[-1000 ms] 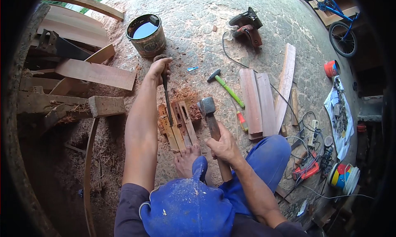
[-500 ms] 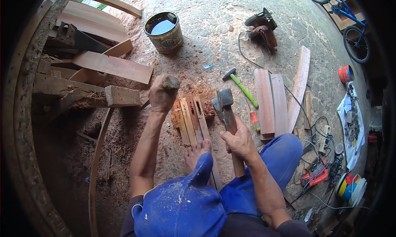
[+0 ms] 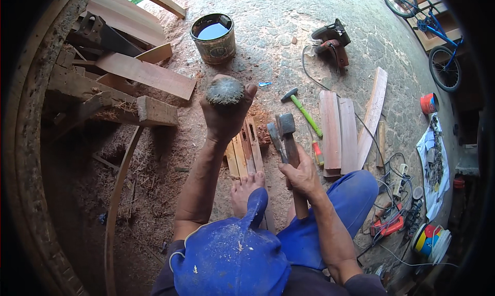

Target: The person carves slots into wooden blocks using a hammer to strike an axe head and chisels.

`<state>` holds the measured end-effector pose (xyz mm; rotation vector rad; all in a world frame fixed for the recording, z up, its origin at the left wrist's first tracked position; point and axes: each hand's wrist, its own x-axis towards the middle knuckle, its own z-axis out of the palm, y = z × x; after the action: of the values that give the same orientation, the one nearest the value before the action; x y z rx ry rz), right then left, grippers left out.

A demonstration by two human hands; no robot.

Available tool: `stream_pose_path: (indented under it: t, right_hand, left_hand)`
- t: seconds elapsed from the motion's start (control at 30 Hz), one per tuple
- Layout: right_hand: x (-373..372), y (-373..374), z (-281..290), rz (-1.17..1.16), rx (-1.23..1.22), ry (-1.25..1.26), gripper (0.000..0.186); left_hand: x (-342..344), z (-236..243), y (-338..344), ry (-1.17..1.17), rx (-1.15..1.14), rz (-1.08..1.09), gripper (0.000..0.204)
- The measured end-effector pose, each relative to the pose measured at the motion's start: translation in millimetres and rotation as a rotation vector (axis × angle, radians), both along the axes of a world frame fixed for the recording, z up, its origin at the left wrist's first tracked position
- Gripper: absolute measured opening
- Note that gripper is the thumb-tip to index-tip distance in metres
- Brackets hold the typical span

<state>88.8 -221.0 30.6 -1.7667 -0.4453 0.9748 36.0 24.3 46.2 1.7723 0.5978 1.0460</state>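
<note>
My left hand [image 3: 221, 118] is closed on a tool with a worn, frayed round handle top [image 3: 224, 91] raised toward the camera; its lower part is hidden. My right hand [image 3: 304, 177] grips a wooden-handled hammer [image 3: 287, 126], with a second tool's flat metal blade [image 3: 274, 136] alongside it. Between my hands, narrow wooden pieces [image 3: 237, 159], some with slots, lie on reddish shavings, my bare foot [image 3: 247, 190] against their near ends. A green-handled hammer [image 3: 304, 113] and a red-and-yellow screwdriver [image 3: 317, 152] lie to the right of them.
A bucket of liquid [image 3: 212, 48] stands ahead. Stacked timber [image 3: 144, 74] with a handsaw [image 3: 98, 33] fills the left. A power saw [image 3: 332, 46], planks [image 3: 330, 131], tangled cords with a red tool [image 3: 392, 221], a tin [image 3: 429, 104] and a bicycle [image 3: 443, 64] are on the right.
My left hand has lifted the long tool off the slotted pieces and now holds it handle-end up, higher and nearer. The second blade has appeared beside the hammer in my right hand.
</note>
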Motion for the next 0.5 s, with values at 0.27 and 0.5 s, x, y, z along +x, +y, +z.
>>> stream_pose_path:
  t: [0.27, 0.5]
  right_hand:
    - [0.2, 1.0, -2.1, 0.053, -0.024, 0.039, 0.066]
    - [-1.1, 2.0, 8.9, 0.047, -0.059, 0.090, 0.066]
  left_hand:
    - [20.0, 12.3, 16.1, -0.084, 0.428, 0.221, 0.031]
    - [18.0, -12.6, 2.1, -0.113, 0.015, -0.023, 0.030]
